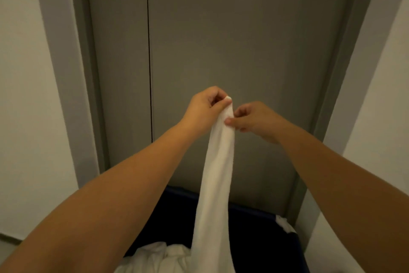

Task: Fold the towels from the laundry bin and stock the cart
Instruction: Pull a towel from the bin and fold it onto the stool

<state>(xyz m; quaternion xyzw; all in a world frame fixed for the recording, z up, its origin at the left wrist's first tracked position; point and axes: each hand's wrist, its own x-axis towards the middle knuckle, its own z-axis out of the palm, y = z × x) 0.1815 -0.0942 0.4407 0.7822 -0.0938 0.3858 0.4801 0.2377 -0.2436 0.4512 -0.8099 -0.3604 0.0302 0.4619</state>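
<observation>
A long white towel (218,175) hangs straight down from my raised hands into the dark blue laundry bin (254,224) below. My left hand (204,110) pinches the towel's top corner between thumb and fingers. Just to the right, my right hand (252,119) pinches the towel's edge a little lower. The two hands almost touch. More crumpled white towels (159,257) lie in the bin at the bottom of the view. The towel's lower end is hidden among them.
Grey double doors (221,51) stand close in front, with a grey frame (73,73) on both sides. White walls (22,95) flank the frame. A bit of white cloth (284,225) hangs over the bin's right rim.
</observation>
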